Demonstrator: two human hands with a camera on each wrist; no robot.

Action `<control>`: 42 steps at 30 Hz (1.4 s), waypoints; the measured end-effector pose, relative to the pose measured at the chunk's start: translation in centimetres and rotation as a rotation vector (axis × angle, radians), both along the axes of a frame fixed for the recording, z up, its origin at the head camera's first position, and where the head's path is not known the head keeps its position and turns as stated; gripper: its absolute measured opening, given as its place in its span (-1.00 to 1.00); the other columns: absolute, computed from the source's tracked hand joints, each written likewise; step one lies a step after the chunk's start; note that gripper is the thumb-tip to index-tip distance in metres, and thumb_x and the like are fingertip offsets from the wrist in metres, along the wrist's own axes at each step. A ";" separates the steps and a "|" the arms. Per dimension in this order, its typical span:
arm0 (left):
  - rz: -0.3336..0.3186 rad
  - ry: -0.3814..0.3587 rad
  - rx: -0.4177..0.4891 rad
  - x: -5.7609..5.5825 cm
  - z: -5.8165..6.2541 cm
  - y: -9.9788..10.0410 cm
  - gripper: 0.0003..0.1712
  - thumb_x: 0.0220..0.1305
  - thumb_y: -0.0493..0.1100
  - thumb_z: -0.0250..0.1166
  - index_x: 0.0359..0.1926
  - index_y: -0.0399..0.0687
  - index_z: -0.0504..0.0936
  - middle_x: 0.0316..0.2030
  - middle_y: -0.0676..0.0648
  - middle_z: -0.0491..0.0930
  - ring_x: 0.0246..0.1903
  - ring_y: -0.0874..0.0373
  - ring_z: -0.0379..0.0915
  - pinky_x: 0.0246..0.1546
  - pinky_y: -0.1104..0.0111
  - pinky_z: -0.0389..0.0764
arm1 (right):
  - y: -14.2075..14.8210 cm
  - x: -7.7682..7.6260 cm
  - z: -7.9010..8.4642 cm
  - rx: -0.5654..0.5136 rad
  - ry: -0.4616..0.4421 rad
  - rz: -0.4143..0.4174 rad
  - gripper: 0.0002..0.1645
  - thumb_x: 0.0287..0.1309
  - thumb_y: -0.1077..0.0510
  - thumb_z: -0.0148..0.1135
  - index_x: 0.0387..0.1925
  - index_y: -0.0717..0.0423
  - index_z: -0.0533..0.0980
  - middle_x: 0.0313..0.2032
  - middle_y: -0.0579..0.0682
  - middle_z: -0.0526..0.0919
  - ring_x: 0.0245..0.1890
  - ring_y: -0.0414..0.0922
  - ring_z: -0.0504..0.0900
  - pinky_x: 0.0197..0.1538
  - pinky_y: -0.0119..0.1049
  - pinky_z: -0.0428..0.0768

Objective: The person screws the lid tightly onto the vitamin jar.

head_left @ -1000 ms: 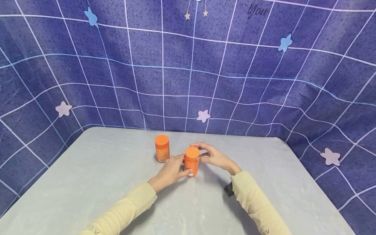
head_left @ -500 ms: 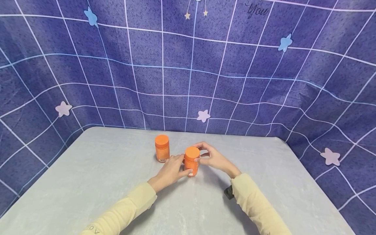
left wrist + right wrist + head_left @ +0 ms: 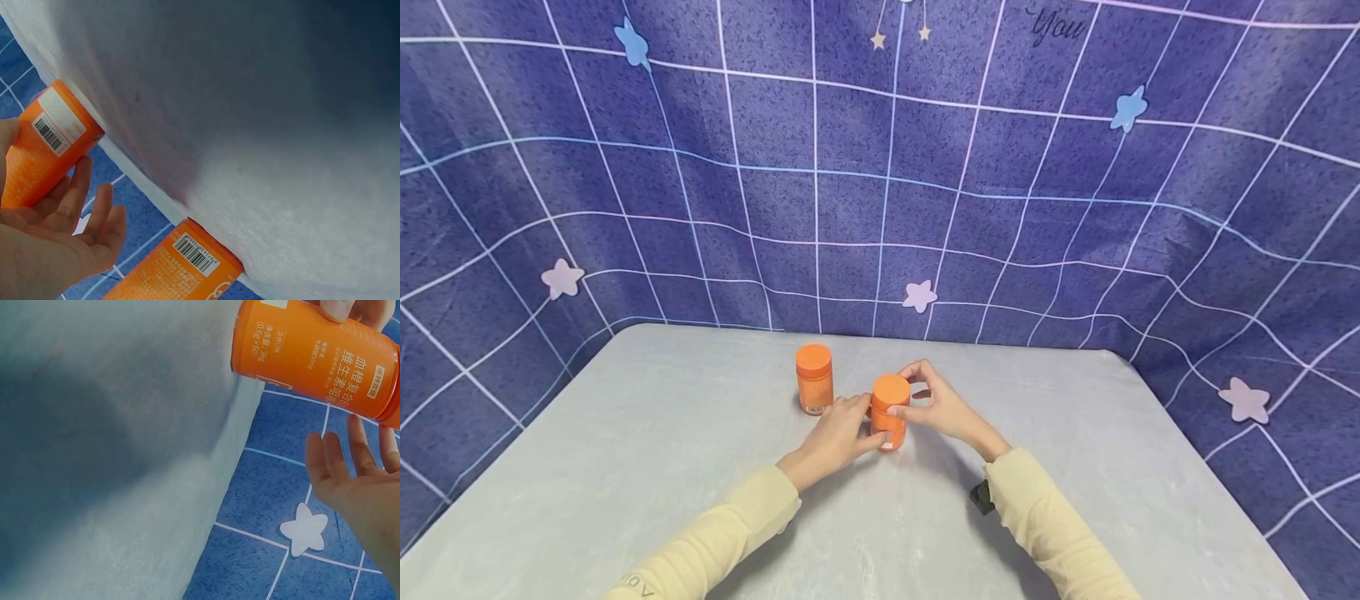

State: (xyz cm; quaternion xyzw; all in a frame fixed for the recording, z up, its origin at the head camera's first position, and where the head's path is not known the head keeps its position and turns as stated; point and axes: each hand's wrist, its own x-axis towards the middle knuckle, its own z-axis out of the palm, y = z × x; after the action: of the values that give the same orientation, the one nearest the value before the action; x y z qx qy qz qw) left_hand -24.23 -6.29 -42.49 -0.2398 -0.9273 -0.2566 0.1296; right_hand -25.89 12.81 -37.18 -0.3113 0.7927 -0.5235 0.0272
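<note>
Both hands on the near orange bottle [image 3: 891, 412], mid-table.
Left hand [image 3: 837, 434] grips its body, right hand [image 3: 942, 407] pinches the cap; second orange bottle [image 3: 814, 379] stands far-left on the grey table [image 3: 625, 467], starred backdrop [image 3: 880, 167] behind.

The orange bottle [image 3: 315, 359] seen by the right wrist camera bears white Chinese print reading 血橙复合维生素, with smaller lines beside it reading 净含量: 36g and (0.6g×60). In the left wrist view, both orange bottles [image 3: 44, 150] [image 3: 181, 269] carry a white barcode label near the base, its digits too small to read. On the blue backdrop [image 3: 880, 167], well above the bottles and to their right, stands the handwritten word "you" [image 3: 1058, 27].
</note>
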 end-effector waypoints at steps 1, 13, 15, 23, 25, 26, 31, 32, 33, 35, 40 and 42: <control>-0.001 -0.002 0.002 0.0 0.0 0.0 -0.56 0.00 0.07 0.35 -0.17 -0.07 0.48 -0.33 0.00 0.59 -0.26 0.06 0.49 -0.18 0.18 0.42 | 0.0 0.0 0.0 0.000 0.000 0.001 -0.47 -0.08 0.34 0.32 -0.09 0.41 0.28 -0.05 0.29 0.46 0.00 0.14 0.40 0.06 0.21 0.34; -0.002 -0.024 0.009 0.0 0.0 0.0 -0.54 0.02 0.08 0.34 -0.16 -0.08 0.48 -0.31 -0.02 0.59 -0.25 0.05 0.49 -0.17 0.18 0.43 | 0.8 -2.1 -1.7 0.046 -0.023 0.072 -0.36 -0.05 0.30 0.32 0.10 0.28 0.29 0.06 0.20 0.43 0.07 0.11 0.38 0.09 0.13 0.38; -0.004 -0.032 0.014 0.0 0.0 0.0 -0.53 0.02 0.09 0.34 -0.14 -0.09 0.48 -0.30 -0.02 0.59 -0.23 0.04 0.49 -0.17 0.17 0.42 | 1.0 -2.6 -2.0 0.058 -0.034 0.096 -0.32 -0.03 0.27 0.32 0.15 0.21 0.28 0.10 0.15 0.42 0.09 0.06 0.37 0.10 0.05 0.40; -0.003 -0.051 0.019 0.1 0.1 0.0 -0.49 0.03 0.10 0.33 -0.09 -0.09 0.47 -0.26 -0.02 0.59 -0.21 0.03 0.49 -0.16 0.16 0.42 | 1.6 -2.9 -1.7 0.077 -0.069 0.185 -0.33 0.04 0.28 0.22 0.23 0.07 0.28 0.17 0.05 0.39 0.12 -0.01 0.32 0.14 0.00 0.39; 0.000 -0.058 0.019 0.2 0.1 0.0 -0.49 0.03 0.10 0.33 -0.07 -0.09 0.46 -0.26 -0.02 0.59 -0.21 0.03 0.48 -0.16 0.15 0.41 | 1.7 -2.8 -1.5 0.079 -0.075 0.190 -0.33 0.04 0.33 0.19 0.23 0.09 0.28 0.17 0.06 0.38 0.13 0.00 0.31 0.16 0.05 0.36; 0.000 -0.060 0.018 0.2 0.1 0.0 -0.48 0.03 0.10 0.33 -0.07 -0.09 0.46 -0.26 -0.02 0.59 -0.20 0.03 0.48 -0.16 0.15 0.41 | 1.7 -2.7 -1.4 0.079 -0.080 0.190 -0.33 0.04 0.35 0.18 0.23 0.10 0.27 0.17 0.08 0.38 0.14 0.01 0.30 0.16 0.07 0.35; -0.001 -0.063 0.020 0.2 0.1 -0.1 -0.48 0.03 0.10 0.33 -0.07 -0.09 0.47 -0.25 -0.01 0.59 -0.19 0.03 0.48 -0.15 0.15 0.41 | 1.5 -1.7 -0.2 0.071 -0.077 0.192 -0.35 0.03 0.41 0.15 0.22 0.24 0.27 0.16 0.20 0.38 0.15 0.12 0.29 0.16 0.20 0.27; -0.001 -0.063 0.021 0.2 0.1 -0.1 -0.48 0.03 0.10 0.33 -0.07 -0.09 0.47 -0.25 -0.01 0.59 -0.19 0.03 0.48 -0.15 0.15 0.41 | 1.4 -1.5 0.0 0.065 -0.076 0.192 -0.36 0.03 0.41 0.15 0.21 0.26 0.27 0.16 0.21 0.38 0.15 0.13 0.30 0.15 0.20 0.27; -0.002 -0.063 0.023 0.2 0.1 -0.1 -0.48 0.03 0.10 0.33 -0.07 -0.09 0.47 -0.25 -0.02 0.59 -0.19 0.03 0.48 -0.14 0.14 0.41 | 1.4 -1.6 -0.1 0.066 -0.063 0.192 -0.37 0.03 0.40 0.15 0.20 0.29 0.28 0.14 0.23 0.39 0.13 0.13 0.31 0.13 0.20 0.30; -0.003 -0.064 0.026 0.2 0.1 -0.1 -0.48 0.03 0.10 0.33 -0.07 -0.09 0.47 -0.25 -0.02 0.59 -0.19 0.03 0.48 -0.14 0.15 0.41 | 1.4 -1.8 -0.4 0.068 -0.044 0.184 -0.40 0.04 0.37 0.16 0.18 0.27 0.30 0.12 0.21 0.42 0.12 0.11 0.34 0.12 0.16 0.34; -0.005 -0.058 0.028 0.2 0.1 -0.1 -0.49 0.03 0.10 0.33 -0.07 -0.08 0.47 -0.25 -0.01 0.59 -0.19 0.04 0.49 -0.12 0.16 0.40 | 1.3 -2.6 -1.8 0.057 -0.012 0.122 -0.45 0.01 0.24 0.27 0.08 0.16 0.35 0.04 0.10 0.48 0.06 0.03 0.40 0.09 0.05 0.42; -0.005 -0.053 0.026 0.2 0.1 -0.1 -0.51 0.03 0.10 0.33 -0.10 -0.07 0.47 -0.26 -0.01 0.59 -0.20 0.04 0.48 -0.13 0.17 0.40 | 1.1 -2.6 -2.1 0.040 -0.012 0.088 -0.45 -0.03 0.22 0.32 0.04 0.15 0.36 0.01 0.08 0.49 0.05 0.03 0.41 0.08 0.06 0.41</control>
State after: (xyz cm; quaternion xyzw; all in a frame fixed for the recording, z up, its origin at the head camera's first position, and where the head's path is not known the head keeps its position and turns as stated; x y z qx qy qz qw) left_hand -24.08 -6.39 -42.43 -0.2337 -0.9263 -0.2754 0.1075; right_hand -28.47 13.91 -39.32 -0.3422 0.7883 -0.5077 0.0613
